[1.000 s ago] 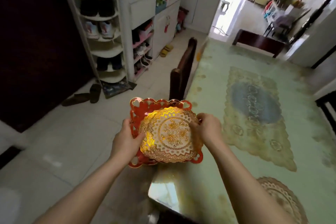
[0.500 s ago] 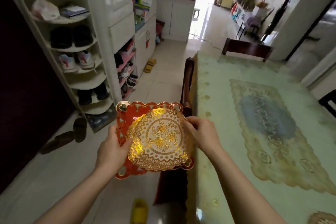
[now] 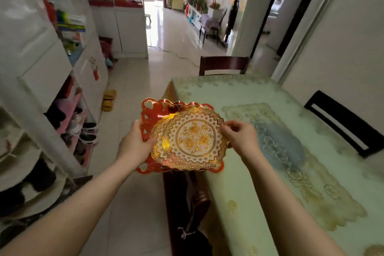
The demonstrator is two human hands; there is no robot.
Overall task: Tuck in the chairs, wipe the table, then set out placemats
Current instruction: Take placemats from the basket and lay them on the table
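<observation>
I hold a small stack of round gold lace placemats (image 3: 191, 138) lying on a red heart-edged mat (image 3: 154, 114) over the table's left edge. My left hand (image 3: 135, 143) grips the stack's left side, thumb on top. My right hand (image 3: 239, 133) pinches the right rim of the top gold placemat, which sits shifted right of the one under it. The table (image 3: 234, 97) carries a pale green cover with a lace runner (image 3: 278, 147). A dark wooden chair (image 3: 187, 197) is tucked in below the stack.
More chairs stand at the table's far end (image 3: 223, 65) and right side (image 3: 340, 122). White cabinets and a shoe rack (image 3: 68, 127) line the left wall, with yellow slippers (image 3: 109, 100) on the tiled floor. Another gold mat edge (image 3: 374, 250) shows at the bottom right.
I have walked forward along the table's left side, carrying the stack. The top gold placemat has slid rightward off the one beneath, and my right hand now pinches its rim.
</observation>
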